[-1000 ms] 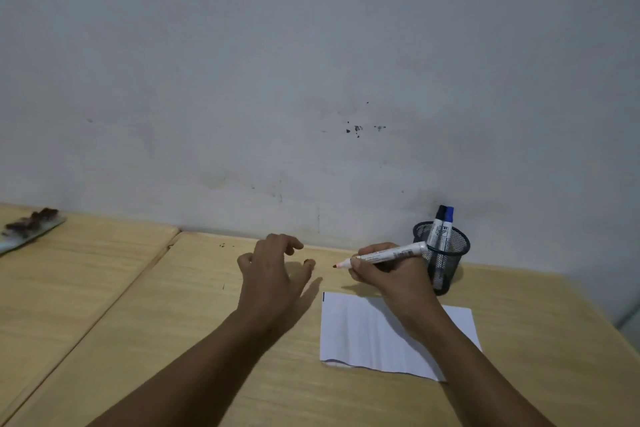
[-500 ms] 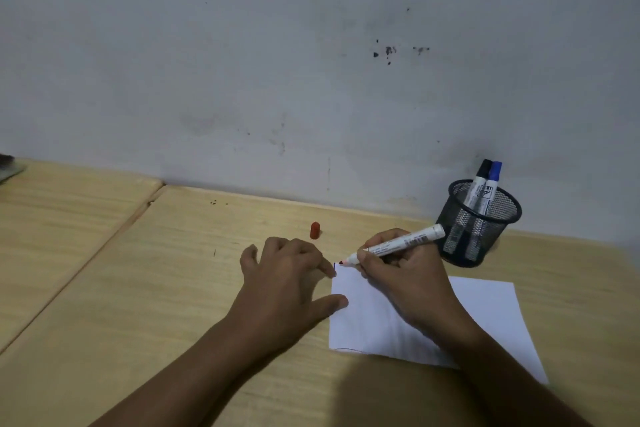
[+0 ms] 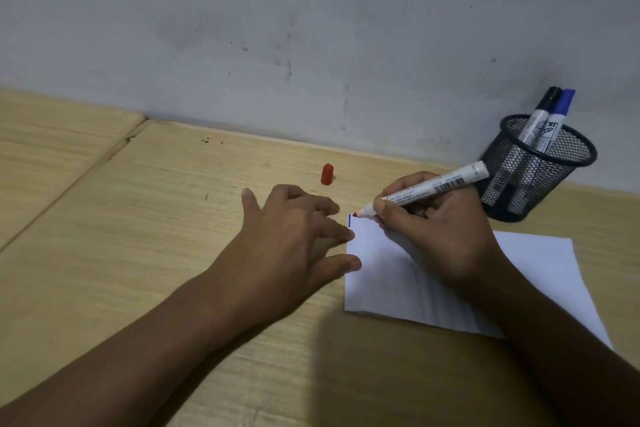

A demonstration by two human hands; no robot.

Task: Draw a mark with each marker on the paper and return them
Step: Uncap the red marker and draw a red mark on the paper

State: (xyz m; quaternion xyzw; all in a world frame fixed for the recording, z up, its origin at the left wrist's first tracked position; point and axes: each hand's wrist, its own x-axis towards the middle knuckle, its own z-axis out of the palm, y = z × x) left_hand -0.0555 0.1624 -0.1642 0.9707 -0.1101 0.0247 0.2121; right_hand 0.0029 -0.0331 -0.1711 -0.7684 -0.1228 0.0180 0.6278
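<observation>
A white sheet of paper (image 3: 388, 274) lies on the wooden table (image 3: 138, 236), with a short blue mark at its far left corner. My right hand (image 3: 440, 232) grips an uncapped red marker (image 3: 429, 189), its red tip touching the paper beside the blue mark. My left hand (image 3: 294, 236) rests flat on the table, fingertips and thumb pressing the paper's left edge. The red cap (image 3: 327, 174) stands on the table behind my left hand. A black mesh cup (image 3: 533, 170) at the right holds a black-capped marker (image 3: 543, 111) and a blue-capped marker (image 3: 557, 114).
A grey wall (image 3: 311, 28) runs right behind the table. A seam (image 3: 114, 149) divides the table from a second wooden surface on the left.
My left hand came down from the air onto the paper's edge, leaving the red cap on the table. The marker tip dropped to the paper's corner. The view tilted down and closer.
</observation>
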